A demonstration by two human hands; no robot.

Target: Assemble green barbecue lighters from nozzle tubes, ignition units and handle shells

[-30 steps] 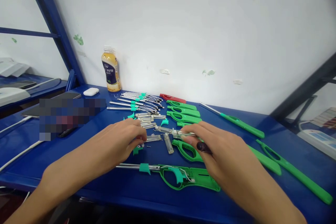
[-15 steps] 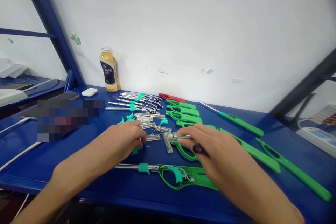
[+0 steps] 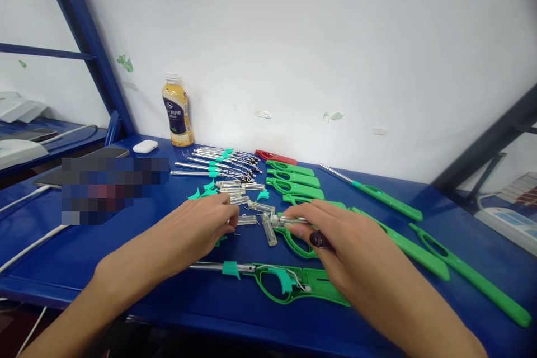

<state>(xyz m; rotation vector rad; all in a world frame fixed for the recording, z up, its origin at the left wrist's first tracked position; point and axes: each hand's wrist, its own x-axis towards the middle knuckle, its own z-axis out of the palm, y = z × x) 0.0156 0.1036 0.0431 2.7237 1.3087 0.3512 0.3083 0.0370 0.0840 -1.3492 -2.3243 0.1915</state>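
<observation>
My right hand [image 3: 331, 229] is closed, pinching a small clear fuel tank with a white end [image 3: 277, 220] between thumb and fingers. A dark, rounded handle [image 3: 321, 239] lies against the same palm; the rest of that tool is hidden. My left hand [image 3: 210, 218] has its fingertips pressed together low over the table, beside loose clear fuel tanks [image 3: 248, 220] and tiny pins. Whatever those fingers may hold is hidden. Just under the right hand's grip lies another clear tank [image 3: 269, 230]. Nearer me is an opened green lighter shell [image 3: 321, 282] with a metal tube, teal trigger and wire.
Metal lighter tubes with wires [image 3: 201, 166] lie behind the tanks. Several green shells [image 3: 293, 178] and a red one [image 3: 277, 157] sit near the wall; long green lighters [image 3: 390, 201] spread rightward. A drink bottle [image 3: 178, 114] and white case [image 3: 145, 146] stand back left.
My left hand has shifted slightly right, its fingertips nearer the loose tanks. The right hand keeps its grip almost unmoved. The whole view has drifted a little.
</observation>
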